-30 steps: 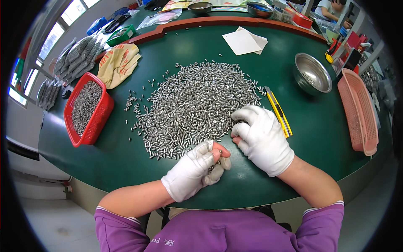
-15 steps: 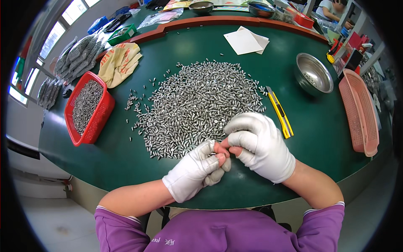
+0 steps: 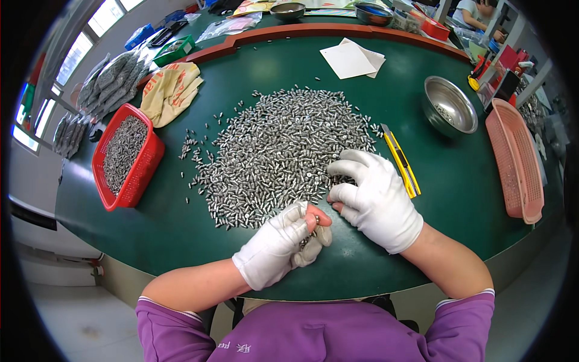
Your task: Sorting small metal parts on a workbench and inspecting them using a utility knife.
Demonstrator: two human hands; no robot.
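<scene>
A broad heap of small silver metal pins [image 3: 289, 151] with pointed ends lies on the green table. My left hand [image 3: 280, 246], in a white glove with bare thumb and fingertip, is closed around several of these metal pins [image 3: 305, 241] at the heap's near edge. One pin shows by the thumb and forefinger. My right hand [image 3: 380, 202], gloved likewise, reaches down at the right edge of the heap. Its fingers are bent and apart, with pins visible between them; whether it grips any is hidden.
A yellow utility knife [image 3: 403, 163] lies right of the heap. Farther right are a steel bowl [image 3: 439, 120] with some pins and a pink basket [image 3: 512, 157]. A red basket [image 3: 158, 154] of pins stands left, beside a cream cloth bag [image 3: 172, 93]. White papers [image 3: 347, 60] lie at the back.
My right hand has moved away from the left one, up and to the right, onto the heap's edge. The left hand stays nearly in place, its pins now showing.
</scene>
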